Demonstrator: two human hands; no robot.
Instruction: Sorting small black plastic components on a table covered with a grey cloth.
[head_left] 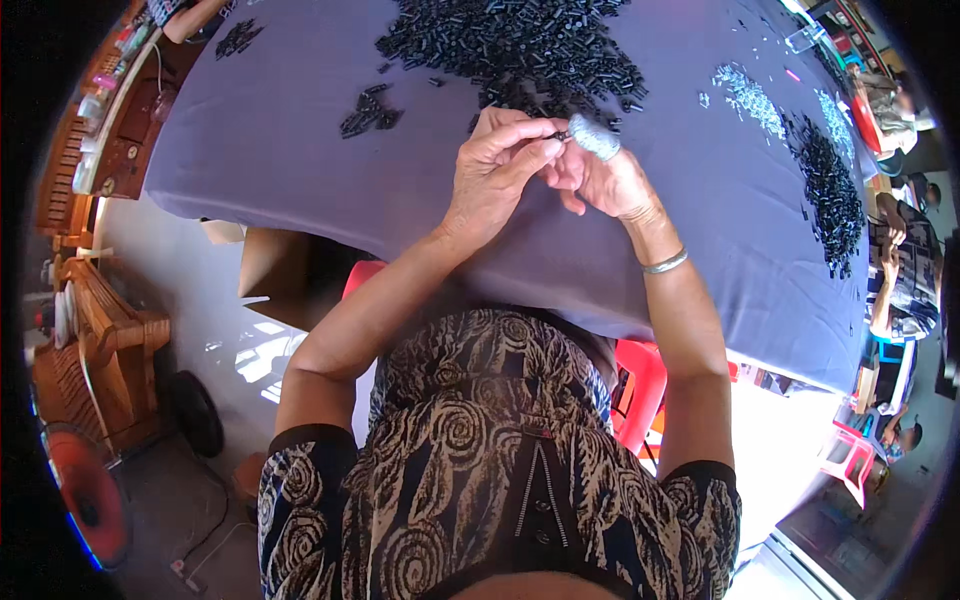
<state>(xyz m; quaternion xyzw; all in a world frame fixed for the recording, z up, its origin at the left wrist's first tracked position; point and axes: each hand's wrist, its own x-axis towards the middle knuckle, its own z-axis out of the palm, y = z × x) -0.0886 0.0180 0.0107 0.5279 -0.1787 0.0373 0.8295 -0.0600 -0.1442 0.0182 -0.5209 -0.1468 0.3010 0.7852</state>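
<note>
Above the near part of the cloth, my hands meet in front of me. My left hand (492, 172) pinches a small black piece (561, 136) between thumb and forefinger; its exact kind is too small to make out. My right hand (612, 184) closes on the same piece from the other side, its other fingers loosely curled. A grey wrapping (594, 138) covers one finger of that hand, and a bangle (666, 262) circles the wrist. Just beyond my hands lies a large heap of short black tube-like pieces (520, 45).
A purple-grey cloth (300, 130) covers the table. A small black cluster (370, 112) lies to the left. Clear pieces (750, 98) and another black pile (832, 195) lie to the right. Other people (905, 260) sit at the far right. A fan (88, 500) stands lower left.
</note>
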